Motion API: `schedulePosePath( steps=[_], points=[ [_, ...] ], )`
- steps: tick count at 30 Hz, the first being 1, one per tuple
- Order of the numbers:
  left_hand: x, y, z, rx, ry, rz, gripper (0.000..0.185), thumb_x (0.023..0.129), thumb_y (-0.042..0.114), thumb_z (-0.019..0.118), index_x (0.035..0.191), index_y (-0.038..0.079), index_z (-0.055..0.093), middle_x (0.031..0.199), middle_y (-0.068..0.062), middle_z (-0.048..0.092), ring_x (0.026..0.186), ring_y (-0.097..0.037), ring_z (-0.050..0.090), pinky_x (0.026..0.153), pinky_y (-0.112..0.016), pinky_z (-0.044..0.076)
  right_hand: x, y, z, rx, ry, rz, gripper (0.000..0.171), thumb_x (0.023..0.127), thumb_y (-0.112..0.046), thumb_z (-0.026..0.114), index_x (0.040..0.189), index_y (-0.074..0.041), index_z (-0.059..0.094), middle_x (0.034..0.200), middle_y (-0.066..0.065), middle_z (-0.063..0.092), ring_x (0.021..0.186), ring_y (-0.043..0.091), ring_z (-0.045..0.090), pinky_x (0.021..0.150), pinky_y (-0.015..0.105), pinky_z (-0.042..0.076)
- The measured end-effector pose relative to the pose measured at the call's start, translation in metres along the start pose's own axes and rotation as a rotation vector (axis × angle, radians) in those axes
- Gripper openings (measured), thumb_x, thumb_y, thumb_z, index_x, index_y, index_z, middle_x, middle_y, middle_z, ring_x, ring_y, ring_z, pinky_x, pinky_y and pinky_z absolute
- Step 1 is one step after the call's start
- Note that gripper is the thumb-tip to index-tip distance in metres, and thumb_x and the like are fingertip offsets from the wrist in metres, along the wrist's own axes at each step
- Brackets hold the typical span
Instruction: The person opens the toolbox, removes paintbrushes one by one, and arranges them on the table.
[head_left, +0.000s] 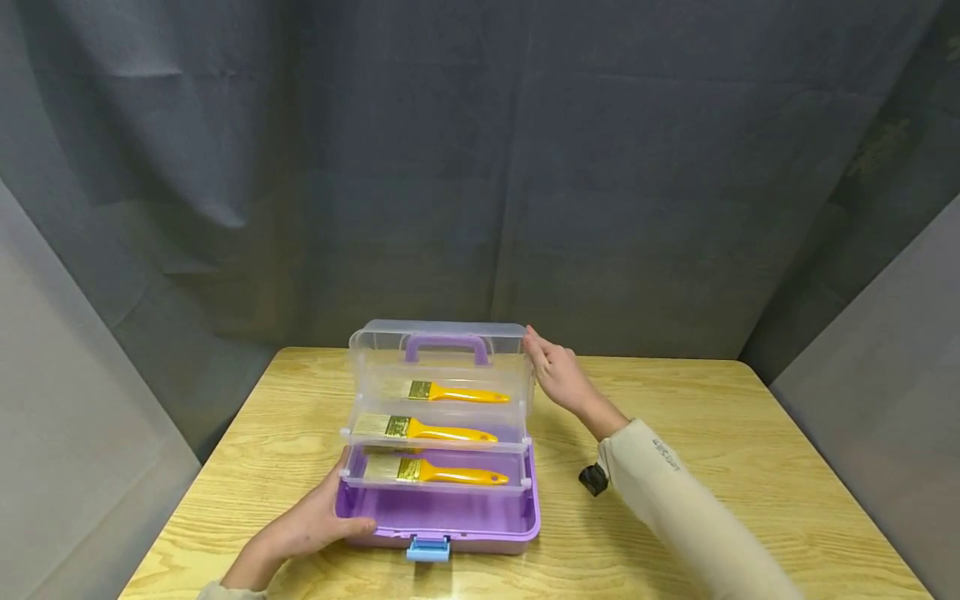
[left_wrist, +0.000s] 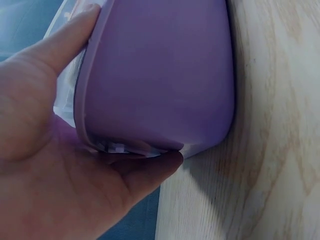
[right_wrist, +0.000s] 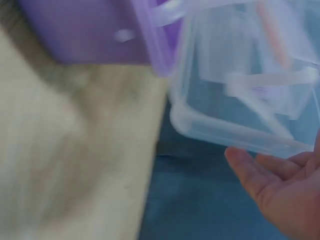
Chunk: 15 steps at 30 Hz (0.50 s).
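A purple storage box (head_left: 442,544) stands on the table with its clear lid (head_left: 442,327) tipped up and back. Clear tiered trays (head_left: 491,450) are spread above the base, and three paintbrushes (head_left: 453,434) with yellow handles and pale bristles lie on them, one per tier. My left hand (head_left: 311,517) grips the box's left side, thumb over the front rim, fingers toward the back, as the left wrist view also shows. At the lid's upper right edge, my right hand (head_left: 558,372) rests with fingers fairly straight. A purple handle (head_left: 447,340) shows on the lid.
A blue latch (head_left: 428,549) juts from the box's front. Under it all is a wooden table (head_left: 720,450), with a dark curtain (head_left: 600,183) behind and pale panels at both sides. A small black object (head_left: 593,479) shows by the right sleeve.
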<state>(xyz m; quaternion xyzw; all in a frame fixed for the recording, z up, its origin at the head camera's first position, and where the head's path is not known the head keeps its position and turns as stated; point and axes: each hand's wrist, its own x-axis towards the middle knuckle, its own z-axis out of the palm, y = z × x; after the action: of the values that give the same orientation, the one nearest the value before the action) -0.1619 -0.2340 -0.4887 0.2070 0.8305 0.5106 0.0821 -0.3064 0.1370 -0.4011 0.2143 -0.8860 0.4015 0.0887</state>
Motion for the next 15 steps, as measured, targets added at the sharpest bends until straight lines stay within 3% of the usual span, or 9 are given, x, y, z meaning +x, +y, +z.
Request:
schedulePosePath(
  steps=[3, 6, 9, 15],
  points=[
    [-0.001, 0.0, 0.0, 0.012, -0.001, -0.026, 0.119, 0.074, 0.024, 0.081, 0.152, 0.016, -0.009, 0.155, -0.024, 0.003, 0.137, -0.044, 0.018, 0.107, -0.057, 0.014, -0.001, 0.017, 0.012, 0.08, -0.035, 0.048, 0.048, 0.105, -0.029, 0.028, 0.133, 0.003, 0.049, 0.129, 0.021, 0.055, 0.117, 0.034, 0.054, 0.093, 0.046, 0.046],
    [-0.002, 0.001, 0.0, 0.036, 0.005, -0.095, 0.119, 0.073, 0.028, 0.081, 0.152, 0.01, -0.006, 0.153, -0.027, 0.007, 0.135, -0.044, 0.023, 0.108, -0.056, 0.017, -0.006, 0.035, 0.028, 0.14, -0.08, 0.091, 0.037, 0.105, -0.02, 0.033, 0.13, 0.002, 0.05, 0.12, 0.022, 0.06, 0.109, 0.033, 0.058, 0.085, 0.044, 0.052],
    [-0.003, 0.002, 0.0, 0.058, 0.016, -0.143, 0.118, 0.073, 0.029, 0.081, 0.152, 0.007, -0.004, 0.153, -0.027, 0.009, 0.135, -0.044, 0.022, 0.108, -0.056, 0.016, -0.01, 0.046, 0.04, 0.184, -0.09, 0.098, 0.04, 0.101, -0.011, 0.042, 0.14, 0.001, 0.041, 0.129, 0.022, 0.055, 0.111, 0.034, 0.058, 0.088, 0.042, 0.05],
    [-0.002, 0.003, -0.002, 0.073, 0.008, -0.151, 0.119, 0.075, 0.028, 0.08, 0.151, 0.008, -0.01, 0.155, -0.023, -0.002, 0.139, -0.041, 0.008, 0.109, -0.055, 0.008, -0.016, 0.059, 0.058, 0.276, -0.145, 0.111, 0.057, 0.094, 0.002, 0.051, 0.145, 0.004, 0.028, 0.144, 0.025, 0.037, 0.113, 0.041, 0.055, 0.091, 0.04, 0.049]
  ],
)
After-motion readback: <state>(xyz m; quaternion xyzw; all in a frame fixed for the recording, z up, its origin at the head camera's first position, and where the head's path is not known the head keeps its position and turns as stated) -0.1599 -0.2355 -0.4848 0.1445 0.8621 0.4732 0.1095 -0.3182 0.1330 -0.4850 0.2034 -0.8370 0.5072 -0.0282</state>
